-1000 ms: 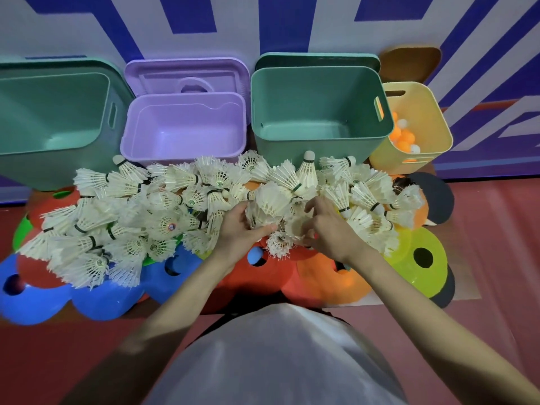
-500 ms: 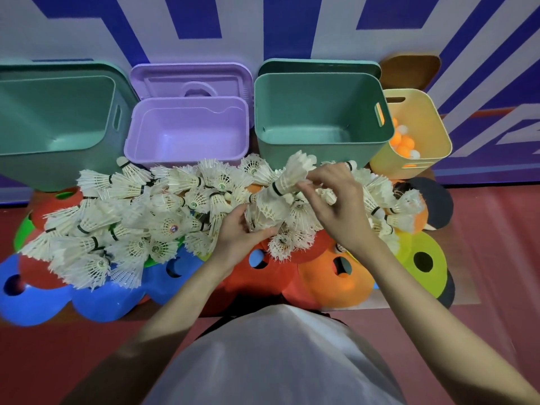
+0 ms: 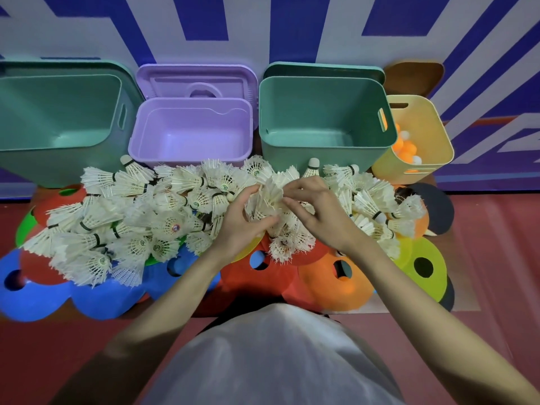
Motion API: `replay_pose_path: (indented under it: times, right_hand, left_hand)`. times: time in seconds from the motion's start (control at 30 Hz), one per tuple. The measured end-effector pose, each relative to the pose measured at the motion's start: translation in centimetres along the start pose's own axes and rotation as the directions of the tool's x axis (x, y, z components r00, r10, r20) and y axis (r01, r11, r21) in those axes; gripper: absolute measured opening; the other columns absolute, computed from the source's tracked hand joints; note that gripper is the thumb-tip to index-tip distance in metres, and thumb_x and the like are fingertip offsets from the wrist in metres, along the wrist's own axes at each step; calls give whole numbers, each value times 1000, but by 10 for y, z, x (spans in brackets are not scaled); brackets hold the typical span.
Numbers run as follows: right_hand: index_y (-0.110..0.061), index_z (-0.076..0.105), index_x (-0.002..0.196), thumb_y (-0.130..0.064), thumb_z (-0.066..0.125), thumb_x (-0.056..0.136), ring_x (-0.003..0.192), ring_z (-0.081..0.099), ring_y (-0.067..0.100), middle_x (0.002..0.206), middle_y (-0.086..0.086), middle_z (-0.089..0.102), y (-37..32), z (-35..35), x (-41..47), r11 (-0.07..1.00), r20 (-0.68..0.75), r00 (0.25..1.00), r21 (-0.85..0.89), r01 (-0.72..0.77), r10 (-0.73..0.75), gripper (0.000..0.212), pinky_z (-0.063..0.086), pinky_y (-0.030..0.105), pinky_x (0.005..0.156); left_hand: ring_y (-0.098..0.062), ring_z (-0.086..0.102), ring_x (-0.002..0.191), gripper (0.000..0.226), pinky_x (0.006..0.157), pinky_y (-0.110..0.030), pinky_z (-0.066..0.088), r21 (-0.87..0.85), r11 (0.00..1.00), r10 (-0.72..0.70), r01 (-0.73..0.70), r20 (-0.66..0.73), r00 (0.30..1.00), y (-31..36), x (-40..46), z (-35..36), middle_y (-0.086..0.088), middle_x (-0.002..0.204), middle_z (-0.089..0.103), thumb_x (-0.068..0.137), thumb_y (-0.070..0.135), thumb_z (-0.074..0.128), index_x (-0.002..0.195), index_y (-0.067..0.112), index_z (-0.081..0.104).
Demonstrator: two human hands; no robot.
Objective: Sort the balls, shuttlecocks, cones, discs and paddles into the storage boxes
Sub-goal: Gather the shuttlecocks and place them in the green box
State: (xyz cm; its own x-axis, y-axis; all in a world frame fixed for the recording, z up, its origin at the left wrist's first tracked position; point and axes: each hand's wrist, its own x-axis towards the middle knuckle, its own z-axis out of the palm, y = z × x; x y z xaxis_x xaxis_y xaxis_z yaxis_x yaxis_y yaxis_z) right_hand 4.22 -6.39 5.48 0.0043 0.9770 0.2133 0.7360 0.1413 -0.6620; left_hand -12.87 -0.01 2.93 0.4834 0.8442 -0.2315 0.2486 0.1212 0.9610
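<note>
only the balls (image 3: 407,147) are put away, in the yellow box (image 3: 435,153). both hands, the left hand (image 3: 239,220) and the right hand (image 3: 318,211), grip one bunch of shuttlecocks (image 3: 267,197) (still in the big pile on the floor). the other boxes hold nothing yet.

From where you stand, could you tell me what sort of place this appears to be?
Probably a sports hall or gym storage corner: a heap of shuttlecocks lies on flat training cones on a red floor, with storage boxes lined against a blue-striped wall.
</note>
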Motion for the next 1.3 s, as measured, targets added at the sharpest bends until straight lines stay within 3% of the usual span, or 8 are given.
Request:
replay_pose_path:
  times: [0.17, 0.3, 0.5, 0.67, 0.9, 1.1, 1.2, 1.3]
  right_hand:
    - [-12, 60, 124, -27, 49, 99, 114, 49, 14, 122, 2, 59, 23, -10, 10, 995, -62, 993, -15, -101, 100, 32, 38, 26, 97]
    - [-12, 48, 137, -15, 55, 94, 125, 45, 29, 138, 7, 50, 58, -10, 16, 957, 102, 975, -236, -171, 199, 44, 35, 42, 106]
    - [-14, 34, 147, -16, 58, 92, 132, 35, 29, 152, 7, 33, 69, 11, 19, 897, 316, 928, -440, -39, 196, 61, 27, 39, 111]
    - [-10, 58, 125, -18, 57, 93, 116, 49, 29, 129, 8, 55, 73, 23, 20, 907, 307, 938, -421, -17, 160, 33, 40, 40, 99]
    - [-13, 68, 91, -15, 52, 90, 89, 59, 26, 91, 4, 69, 78, 23, 16, 904, 243, 959, -426, -26, 142, 16, 48, 44, 82]
    - [-6, 65, 88, -11, 50, 92, 75, 61, 27, 82, 8, 67, 64, 10, 12, 934, -57, 993, -338, -116, 102, 16, 51, 38, 68]
    - [-8, 62, 92, -15, 49, 94, 68, 56, 18, 79, 2, 63, 46, -4, 12, 953, -289, 927, -116, -279, 237, 15, 45, 31, 59]
    - [-11, 60, 87, -12, 50, 94, 59, 46, 7, 68, -7, 54, 29, -14, 14, 930, -448, 817, 225, -290, 364, 12, 38, 25, 56]
  left_hand:
    - [-5, 42, 125, 71, 104, -27, 38, -26, 999, -46, 43, -126, 991, 0, 4, -8, 12, 133, 45, 77, 19, 80, 138, 24, 44]
    - [-1, 33, 124, 74, 101, -23, 34, 1, 999, -44, 44, -143, 989, -2, 5, -14, 12, 133, 39, 77, 19, 80, 140, 21, 43]
    - [3, 31, 122, 73, 98, -18, 31, -5, 1000, -27, 26, -149, 988, -1, 6, -16, 15, 128, 39, 77, 16, 80, 141, 18, 43]
    - [31, 42, 88, 69, 71, 6, 34, -9, 1000, -15, 14, -129, 991, -2, 6, -12, 25, 112, 43, 78, 9, 78, 139, 14, 45]
    - [2, 32, 122, 75, 98, -18, 31, -17, 1000, -22, 20, -155, 988, -2, 8, -15, 15, 128, 40, 76, 15, 81, 141, 17, 44]
    - [2, 35, 122, 74, 95, -13, 34, -18, 1000, -14, 12, -159, 987, -3, 5, -16, 15, 128, 42, 75, 14, 81, 140, 18, 45]
    - [10, 38, 116, 72, 94, -12, 35, 6, 1000, 0, 1, -158, 987, -2, 4, -17, 17, 126, 43, 75, 12, 81, 138, 18, 47]
    - [31, 43, 88, 66, 79, 2, 35, 67, 997, 34, -23, -155, 987, -2, 3, -17, 27, 116, 45, 74, 11, 81, 132, 20, 51]
